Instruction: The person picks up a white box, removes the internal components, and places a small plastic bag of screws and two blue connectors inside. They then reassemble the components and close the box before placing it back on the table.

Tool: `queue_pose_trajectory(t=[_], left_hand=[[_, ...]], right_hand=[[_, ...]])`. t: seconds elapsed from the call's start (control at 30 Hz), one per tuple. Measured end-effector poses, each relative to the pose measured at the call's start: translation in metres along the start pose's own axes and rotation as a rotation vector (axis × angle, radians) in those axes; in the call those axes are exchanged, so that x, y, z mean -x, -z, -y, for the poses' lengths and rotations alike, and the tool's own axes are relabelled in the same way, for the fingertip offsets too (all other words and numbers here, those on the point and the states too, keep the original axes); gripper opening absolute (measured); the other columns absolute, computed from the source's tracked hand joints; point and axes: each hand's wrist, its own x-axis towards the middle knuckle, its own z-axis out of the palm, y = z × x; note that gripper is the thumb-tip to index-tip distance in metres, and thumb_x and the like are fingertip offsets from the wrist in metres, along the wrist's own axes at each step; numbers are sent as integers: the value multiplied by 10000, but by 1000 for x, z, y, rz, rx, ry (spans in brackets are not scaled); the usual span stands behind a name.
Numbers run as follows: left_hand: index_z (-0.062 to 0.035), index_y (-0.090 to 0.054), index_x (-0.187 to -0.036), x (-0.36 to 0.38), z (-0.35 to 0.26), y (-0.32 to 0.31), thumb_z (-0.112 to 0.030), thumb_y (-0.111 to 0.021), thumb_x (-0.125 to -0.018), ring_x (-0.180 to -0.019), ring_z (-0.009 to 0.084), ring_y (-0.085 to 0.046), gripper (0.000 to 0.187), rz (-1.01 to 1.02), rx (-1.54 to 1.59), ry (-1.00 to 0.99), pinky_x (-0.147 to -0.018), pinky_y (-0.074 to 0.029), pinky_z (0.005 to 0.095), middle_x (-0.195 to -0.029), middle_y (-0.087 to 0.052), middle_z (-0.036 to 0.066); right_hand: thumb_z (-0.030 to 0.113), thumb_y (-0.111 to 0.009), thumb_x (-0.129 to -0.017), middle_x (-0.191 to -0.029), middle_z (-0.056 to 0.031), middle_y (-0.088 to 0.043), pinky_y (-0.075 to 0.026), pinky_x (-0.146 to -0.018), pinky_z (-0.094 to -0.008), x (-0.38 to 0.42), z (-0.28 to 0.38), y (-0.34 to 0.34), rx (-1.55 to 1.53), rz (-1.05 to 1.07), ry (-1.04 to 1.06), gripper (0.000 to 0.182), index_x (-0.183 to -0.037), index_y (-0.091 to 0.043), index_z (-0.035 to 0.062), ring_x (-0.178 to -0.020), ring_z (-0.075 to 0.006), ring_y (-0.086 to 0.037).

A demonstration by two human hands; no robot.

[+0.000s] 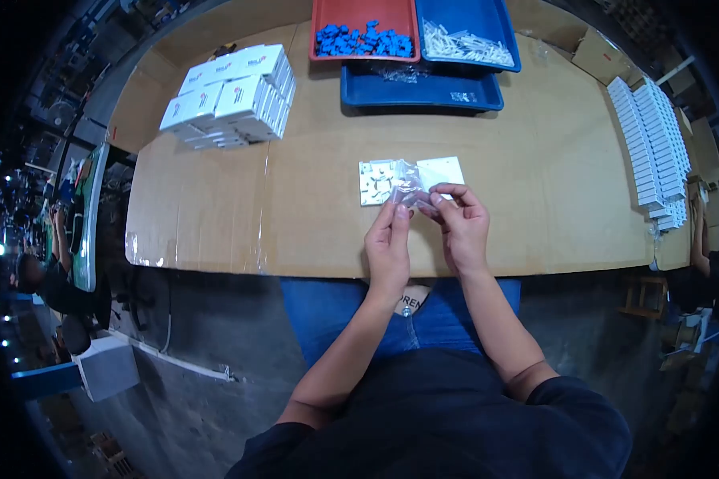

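— How was the light?
— Bright and even over the tabletop (216, 199), coming from above; the brown surface looked washed a little pale toward its far edge. A strip of glare sat at the tabletop's near left corner, where clear tape shone.
— Shadows?
— Soft and short. The floor below the near edge lay much dimmer, and the left side was dark apart from a few small lamps.
— Distortion?
— Strong fisheye. The tabletop's edges bowed into curves and the picture's corners went black.
— Sharpness?
— Fair in the middle, though the clear bag (406, 188) between the hands was a hazy glint. The white boxes (653, 144) at the right edge were smeared.
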Motion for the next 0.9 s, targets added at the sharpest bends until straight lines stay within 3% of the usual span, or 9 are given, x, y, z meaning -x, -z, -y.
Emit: queue_pose_trajectory(t=[0.13,0.2,0.27,0.3,0.4,0.5,0.77,0.87,0.9], left_hand=[[46,-609,-1399,2,-8,-4,-243,-517,-1123,-1229,168,-615,411,-117,72,1,-1060,-492,330,-1352,-662,118],[60,-644,-1350,2,-14,-1,-222,-558,-1106,-1193,163,-637,383,-133,57,-10,-1049,-495,326,-1297,-696,130],[60,-683,-1298,2,-13,10,-191,-609,-1081,-1124,162,-670,340,-125,-4,-42,-1023,-500,306,-1190,-740,130],[65,-718,-1216,1,-12,15,-132,-686,-1031,-1029,146,-694,272,-153,-5,-48,-948,-525,272,-1098,-763,122],[68,-737,-1120,5,-15,33,-56,-751,-967,-990,138,-693,197,-119,-174,-15,-896,-549,271,-1070,-761,116],[46,-731,-1020,6,-22,41,-43,-802,-914,-923,114,-676,155,-86,-244,-35,-838,-547,264,-971,-747,67],[9,-721,-1015,5,-47,57,-45,-838,-872,-941,109,-646,192,145,-459,45,-840,-532,272,-945,-720,30],[25,-716,-1032,1,-41,65,-119,-796,-932,-936,106,-664,192,275,-504,65,-845,-543,271,-964,-737,52],[25,-708,-1102,1,-38,65,-196,-734,-988,-947,111,-670,250,301,-342,143,-870,-541,275,-999,-739,62]], right_hand=[[-29,-661,-986,-1108,-115,-696,-621,-870,-304,10,-19,15,77,45,-59,128,-1113,-651,-40,-955,-157,-717],[-30,-664,-985,-1107,-103,-696,-609,-873,-288,10,-18,21,126,76,-91,127,-1111,-657,-33,-954,-136,-703],[-21,-671,-979,-1161,-80,-684,-564,-928,-287,10,-15,24,375,91,56,145,-1124,-667,-11,-1066,-138,-669],[-21,-671,-979,-1161,-80,-684,-564,-928,-287,10,-11,23,375,89,53,145,-1124,-667,-11,-1066,-138,-669],[-12,-683,-957,-1235,-78,-658,-523,-985,-313,12,14,13,547,141,212,209,-1165,-684,12,-1162,-173,-630],[4,-683,-925,-1268,-116,-636,-505,-1008,-357,9,35,2,858,441,408,277,-1198,-716,37,-1189,-274,-635],[62,-720,-917,-1264,-107,-659,-495,-1042,-389,-8,56,3,889,808,129,140,-1053,-713,29,-1226,-272,-625],[77,-743,-907,-1283,-100,-663,-485,-1053,-402,-15,55,5,844,867,55,108,-1004,-715,39,-1235,-266,-621],[82,-746,-908,-1305,-99,-661,-480,-1064,-407,-17,54,6,830,866,23,98,-993,-719,43,-1242,-264,-618]])
